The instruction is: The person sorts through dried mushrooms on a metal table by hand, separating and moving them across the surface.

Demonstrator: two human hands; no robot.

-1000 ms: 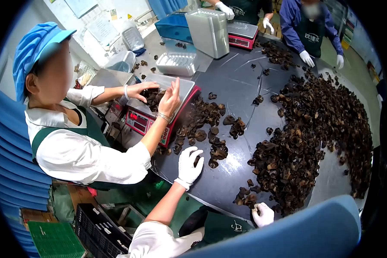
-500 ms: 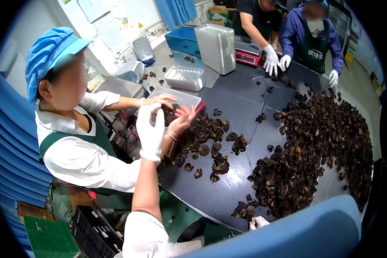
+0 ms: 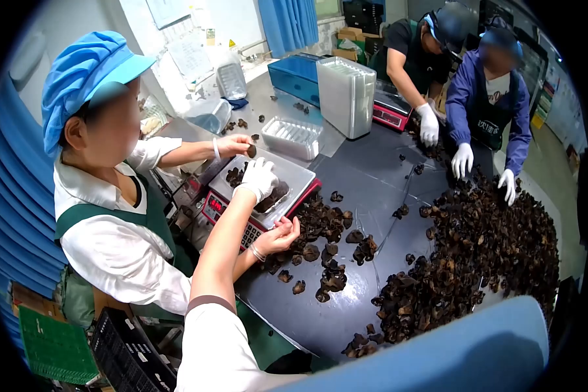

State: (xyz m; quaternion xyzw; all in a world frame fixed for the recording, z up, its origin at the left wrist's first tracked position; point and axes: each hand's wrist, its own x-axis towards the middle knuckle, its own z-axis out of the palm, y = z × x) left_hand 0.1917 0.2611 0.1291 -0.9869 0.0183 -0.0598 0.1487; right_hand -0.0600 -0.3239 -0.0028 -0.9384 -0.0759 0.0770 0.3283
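Observation:
My left hand [image 3: 260, 180], in a white glove, reaches over a clear plastic tray [image 3: 298, 185] on a red digital scale [image 3: 243, 230]. Its fingers are curled down around dark, wrinkled black fungus [image 3: 276, 196] in the tray; the fingertips are partly hidden. My right hand is out of view. A co-worker's bare hand [image 3: 236, 145] pinches a dark piece [image 3: 251, 151] above the tray's far side. That person's other hand [image 3: 279, 236] is held palm up at the scale's near edge.
A large heap of black fungus [image 3: 464, 251] covers the table's right side. Stacked clear trays [image 3: 347, 98] stand near a blue bin [image 3: 295, 80]. Two people in gloves work at the far end beside another scale [image 3: 391, 112]. A blue cap brim [image 3: 451, 346] blocks the lower right.
My left hand has come down from mid-air, where it was open, into the tray. My right hand has left the view. The co-worker's hands have moved apart, one now lifting a piece.

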